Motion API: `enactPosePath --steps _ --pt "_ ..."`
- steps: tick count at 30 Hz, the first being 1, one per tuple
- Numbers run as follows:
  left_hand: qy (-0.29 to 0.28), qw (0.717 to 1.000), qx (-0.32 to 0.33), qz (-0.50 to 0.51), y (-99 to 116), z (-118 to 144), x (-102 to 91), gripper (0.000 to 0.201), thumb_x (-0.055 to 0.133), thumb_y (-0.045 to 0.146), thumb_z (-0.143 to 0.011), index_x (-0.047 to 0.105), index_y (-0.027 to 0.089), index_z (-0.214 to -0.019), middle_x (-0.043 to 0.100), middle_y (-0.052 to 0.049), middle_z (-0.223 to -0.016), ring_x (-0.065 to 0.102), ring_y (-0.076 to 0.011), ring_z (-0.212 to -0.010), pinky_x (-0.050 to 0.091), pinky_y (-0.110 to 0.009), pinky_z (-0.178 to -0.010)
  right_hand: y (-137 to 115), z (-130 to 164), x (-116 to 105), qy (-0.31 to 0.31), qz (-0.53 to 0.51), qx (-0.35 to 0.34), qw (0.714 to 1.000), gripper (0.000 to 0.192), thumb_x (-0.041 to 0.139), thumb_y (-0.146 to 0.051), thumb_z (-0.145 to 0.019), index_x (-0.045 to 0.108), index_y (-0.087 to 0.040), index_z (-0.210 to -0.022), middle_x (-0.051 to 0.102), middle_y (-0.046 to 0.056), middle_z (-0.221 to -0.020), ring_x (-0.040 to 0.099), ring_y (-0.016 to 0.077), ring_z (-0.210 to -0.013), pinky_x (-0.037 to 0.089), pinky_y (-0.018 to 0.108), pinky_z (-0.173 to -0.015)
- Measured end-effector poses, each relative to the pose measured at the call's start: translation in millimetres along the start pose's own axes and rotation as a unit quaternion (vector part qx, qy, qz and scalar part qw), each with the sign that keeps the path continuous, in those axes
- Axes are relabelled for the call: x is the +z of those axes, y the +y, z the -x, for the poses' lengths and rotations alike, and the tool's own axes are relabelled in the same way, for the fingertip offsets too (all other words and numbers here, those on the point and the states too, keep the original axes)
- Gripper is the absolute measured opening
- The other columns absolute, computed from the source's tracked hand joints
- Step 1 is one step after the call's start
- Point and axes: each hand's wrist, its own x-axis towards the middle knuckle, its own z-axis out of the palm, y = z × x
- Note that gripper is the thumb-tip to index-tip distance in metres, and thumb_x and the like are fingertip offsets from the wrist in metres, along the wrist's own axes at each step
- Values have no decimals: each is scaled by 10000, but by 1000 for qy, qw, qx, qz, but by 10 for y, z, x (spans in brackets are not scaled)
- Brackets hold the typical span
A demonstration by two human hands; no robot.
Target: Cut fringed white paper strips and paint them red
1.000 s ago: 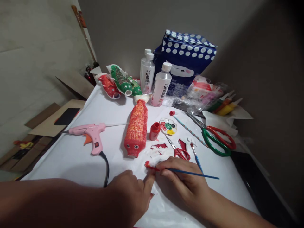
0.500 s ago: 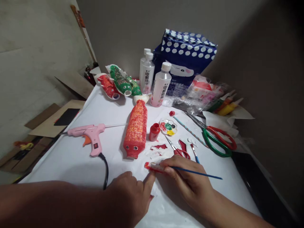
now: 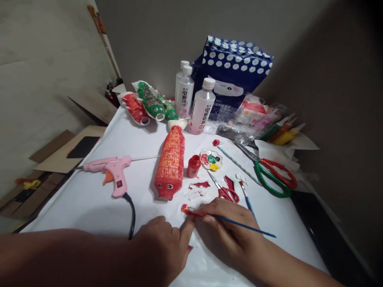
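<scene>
Your right hand [image 3: 236, 235] pinches a thin blue paintbrush [image 3: 242, 225] in a pencil grip, bristles on the small red-painted cutout [image 3: 188, 209] lying near the front edge of the table [image 3: 89, 199], just in front of the red bottle fish [image 3: 170, 163] and the small red scissors [image 3: 226, 191]. Your left hand [image 3: 163, 247] is loosely curled and holds nothing, its index fingertip [image 3: 187, 227] pressing the sheet beside the cutout. The piece looks light, flimsy and wet, so I'd pin it by an unpainted edge rather than lift it, and keep the brush grip low on the shaft.
</scene>
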Motion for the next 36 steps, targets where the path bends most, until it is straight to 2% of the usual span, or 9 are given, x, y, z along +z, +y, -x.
enactPosePath --steps 5,8,10,14,19,27,31,33,36 --pt "11 999 -30 21 15 18 89 556 715 531 -735 663 182 -1164 548 28 -499 524 -162 -457 309 -340 -530 46 -8 -170 80 51 13 995 194 557 -71 -896 640 -191 -1024 701 43 -868 658 154 -768 519 270 -700" --pt "39 999 -15 13 8 31 120 551 718 528 -728 669 179 -1151 519 36 -476 490 -154 -431 281 -336 -519 162 -69 -325 172 91 66 979 167 550 -131 -917 640 -201 -1039 691 38 -866 654 146 -712 513 259 -657" --pt "37 999 -8 4 0 34 115 540 711 517 -745 660 178 -1162 517 39 -484 491 -155 -439 286 -339 -529 265 -123 -401 197 121 105 967 143 533 -185 -936 645 -200 -1024 692 35 -844 657 149 -689 507 251 -622" --pt "32 999 -5 -7 -6 34 100 516 695 505 -773 647 183 -1174 518 43 -498 503 -163 -457 302 -353 -552 428 -196 -457 171 174 140 960 185 484 -242 -955 658 -187 -983 707 47 -853 658 156 -646 475 244 -532" --pt "52 999 -10 -1 11 48 155 518 680 502 -778 639 174 -1177 501 43 -485 488 -170 -447 286 -356 -543 502 -213 -436 150 202 136 958 196 487 -239 -946 659 -171 -1011 722 75 -904 694 207 -781 514 297 -674" --pt "69 998 -3 -1 14 51 199 497 669 453 -784 627 145 -1171 498 42 -494 466 -155 -456 270 -346 -539 566 -240 -419 150 208 119 959 184 488 -222 -936 653 -175 -1003 724 84 -890 697 226 -794 530 324 -685" --pt "62 998 5 5 6 55 187 473 648 404 -812 610 127 -1194 494 46 -501 455 -141 -459 272 -339 -539 403 -211 -429 181 197 100 958 147 515 -208 -932 649 -192 -988 711 65 -853 679 204 -757 526 318 -680" --pt "46 999 3 5 5 54 174 468 638 409 -825 609 130 -1200 499 43 -507 463 -143 -463 277 -340 -536 236 -175 -404 198 147 81 966 124 538 -181 -928 643 -203 -990 693 48 -826 661 178 -717 520 299 -658" --pt "31 999 -9 9 11 39 142 466 627 446 -831 627 136 -1180 513 32 -513 475 -146 -462 285 -342 -529 -22 -111 -318 109 25 39 993 179 515 -105 -923 639 -213 -993 683 36 -807 652 164 -708 528 293 -657"
